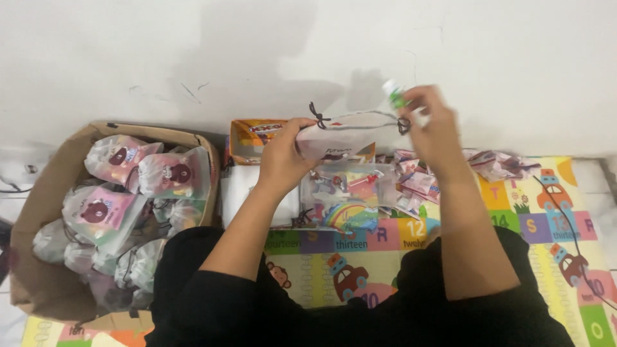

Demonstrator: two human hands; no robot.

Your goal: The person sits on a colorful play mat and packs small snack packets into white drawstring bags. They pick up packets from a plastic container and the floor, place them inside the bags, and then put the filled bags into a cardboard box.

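- White wall (128, 58) behind, play mat (385, 257) with numbers and cars on the floor (head view, person sits on the mat in black clothes).
- Left hand (283, 154) closed around the left end of a white drawstring pouch (347, 136), fingers wrapped over it, gripping firmly.
- Right hand (434, 128) pinched shut at the pouch's right, open end; fingertips hold a small white bottle (396, 96) with a green label, right at the pouch mouth.
- Pouch held up in the air between both hands, roughly level, in front of the wall, above the stuff on the mat; dark cord (318, 115) knotted on top near the left hand, another cord loop by the right hand.
- Just below the pouch: clear bag (347, 193) with colourful printed items, lying on the mat.
- Right of that, a loose heap of small pink-and-white packets (418, 183), running on to more packets (501, 166) by the wall.
- Behind the left hand: orange carton (254, 138), open, against the wall.
- Far left: cardboard box (38, 212) full of filled pouches (173, 173) with pink cards and dark round prints, well apart from the hands.
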